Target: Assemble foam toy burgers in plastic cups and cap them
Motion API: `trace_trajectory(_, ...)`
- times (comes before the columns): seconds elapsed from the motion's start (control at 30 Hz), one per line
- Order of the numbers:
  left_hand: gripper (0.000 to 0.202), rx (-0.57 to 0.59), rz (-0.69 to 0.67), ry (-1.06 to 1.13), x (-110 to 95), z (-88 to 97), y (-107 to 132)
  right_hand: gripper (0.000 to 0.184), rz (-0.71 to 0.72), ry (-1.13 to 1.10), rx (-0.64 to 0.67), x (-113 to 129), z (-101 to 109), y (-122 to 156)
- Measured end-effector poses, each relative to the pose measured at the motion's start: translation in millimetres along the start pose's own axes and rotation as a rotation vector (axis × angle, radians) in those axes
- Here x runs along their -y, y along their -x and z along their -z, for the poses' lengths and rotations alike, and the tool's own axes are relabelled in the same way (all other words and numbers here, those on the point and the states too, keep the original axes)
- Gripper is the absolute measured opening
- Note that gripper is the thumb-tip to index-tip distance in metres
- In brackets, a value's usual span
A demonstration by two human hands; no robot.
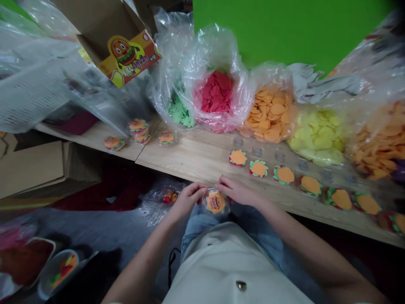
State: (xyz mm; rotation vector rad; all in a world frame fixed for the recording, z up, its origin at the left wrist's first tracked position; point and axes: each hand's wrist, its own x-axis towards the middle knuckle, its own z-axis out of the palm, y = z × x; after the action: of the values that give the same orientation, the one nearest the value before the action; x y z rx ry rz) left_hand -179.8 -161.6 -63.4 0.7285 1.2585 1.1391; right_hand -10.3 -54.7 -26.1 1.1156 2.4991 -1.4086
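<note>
Over my lap, at the front edge of the table (190, 156), a toy burger in a clear plastic case (215, 202) is held between both hands. My left hand (191, 195) pinches its left upper edge with thumb and fingers. My right hand (237, 192) grips the upper right side, fingers bent over the edge. The burger's round orange top carries a printed label and faces up. To the right, a row of uncovered toy burgers (258, 168) in clear trays lies along the table. Several cased burgers (138, 126) stand at the left, two of them stacked.
Behind are plastic bags of green (181, 110), red (217, 93), orange (268, 114) and yellow pieces (319, 131). A printed carton (129, 59) leans at the back left, near a white basket (34, 84). On the floor at lower left stands a tub (47, 278).
</note>
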Motion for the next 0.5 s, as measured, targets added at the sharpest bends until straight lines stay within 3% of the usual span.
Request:
trace_trajectory(0.07,0.025,0.110,0.057,-0.026,7.7,-12.0,13.0,0.032,-0.076,-0.151,0.251,-12.9,-1.8,19.6)
trace_trajectory(0.17,0.026,0.209,0.175,0.001,24.7,-27.8,30.1,0.032,-0.093,-0.251,0.320,-26.3,-16.3,55.1)
trace_trajectory(0.3,0.028,0.225,0.273,0.062,37.1,-39.3,45.5,0.031,-0.036,-0.188,0.104,-34.0,-43.8,90.0)
trace_trajectory(0.4,0.024,0.207,0.246,0.026,33.9,-46.3,52.6,0.031,0.008,-0.118,-0.056,-38.5,-59.0,101.7)
trace_trajectory(0.5,0.020,0.121,0.197,-0.023,28.2,-54.8,57.4,0.030,-0.052,-0.237,-0.135,-41.9,-64.5,108.9)
